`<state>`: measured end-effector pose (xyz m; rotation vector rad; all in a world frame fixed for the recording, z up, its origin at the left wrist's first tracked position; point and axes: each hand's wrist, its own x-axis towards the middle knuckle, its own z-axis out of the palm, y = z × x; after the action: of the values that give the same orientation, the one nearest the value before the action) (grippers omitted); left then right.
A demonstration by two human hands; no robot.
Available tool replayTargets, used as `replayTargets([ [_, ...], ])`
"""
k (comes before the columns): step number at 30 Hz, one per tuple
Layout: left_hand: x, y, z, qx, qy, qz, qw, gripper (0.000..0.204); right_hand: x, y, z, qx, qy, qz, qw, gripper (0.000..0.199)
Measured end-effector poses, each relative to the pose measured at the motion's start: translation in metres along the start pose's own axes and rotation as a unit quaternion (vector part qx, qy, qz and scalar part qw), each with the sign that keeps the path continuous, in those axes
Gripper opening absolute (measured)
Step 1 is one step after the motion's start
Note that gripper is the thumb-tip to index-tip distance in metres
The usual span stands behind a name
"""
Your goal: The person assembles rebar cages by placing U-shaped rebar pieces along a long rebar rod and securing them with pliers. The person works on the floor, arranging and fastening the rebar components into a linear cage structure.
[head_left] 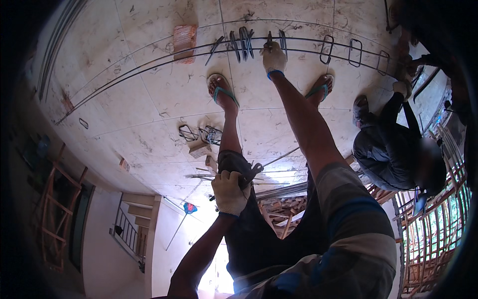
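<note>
My left hand (230,194), in a cream work glove, rests at my left knee. Its fingers are closed around dark pincers (256,170) whose jaws point away from the palm; the handles are mostly hidden. My right hand (274,58), also gloved, reaches out over two long steel bars (308,52) lying across the floor. Its fingers are closed on a dark steel stirrup (270,38), of which only the top end shows. Just left of that hand, several stirrups (244,44) hang bunched around the bars, and another stirrup (283,41) stands right beside it.
A brick (184,44) sits by the bars at left. More stirrups (326,49) are spaced along the bars to the right, where a co-worker in dark clothes (391,144) crouches with a gloved hand at their end. Loose stirrups (211,134) lie near my left foot.
</note>
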<state>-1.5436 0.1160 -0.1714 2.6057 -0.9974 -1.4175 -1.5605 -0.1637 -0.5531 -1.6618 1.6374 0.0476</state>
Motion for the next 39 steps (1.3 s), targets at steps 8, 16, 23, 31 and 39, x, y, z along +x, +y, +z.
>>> replayTargets([
  [8,-0.002,-0.002,0.002,0.0,-0.001,-0.007,1.0,0.032,-0.019,-0.035,0.009,-0.028,0.153,-0.063,0.986,0.037],
  [16,0.0,-0.002,0.004,0.003,-0.011,-0.001,1.0,0.032,0.003,-0.059,0.022,-0.056,-0.012,0.044,0.997,0.043],
  [23,-0.003,-0.004,0.0,0.004,-0.002,-0.012,1.0,0.033,-0.019,-0.064,0.002,-0.036,-0.063,0.024,0.997,0.047],
  [31,-0.002,-0.005,-0.002,-0.001,-0.014,-0.013,1.0,0.034,0.002,-0.016,-0.019,-0.064,0.008,-0.035,0.997,0.039],
  [39,-0.001,-0.004,0.0,-0.005,-0.014,-0.014,1.0,0.034,0.008,-0.042,-0.007,-0.142,-0.103,-0.103,0.979,0.041],
])
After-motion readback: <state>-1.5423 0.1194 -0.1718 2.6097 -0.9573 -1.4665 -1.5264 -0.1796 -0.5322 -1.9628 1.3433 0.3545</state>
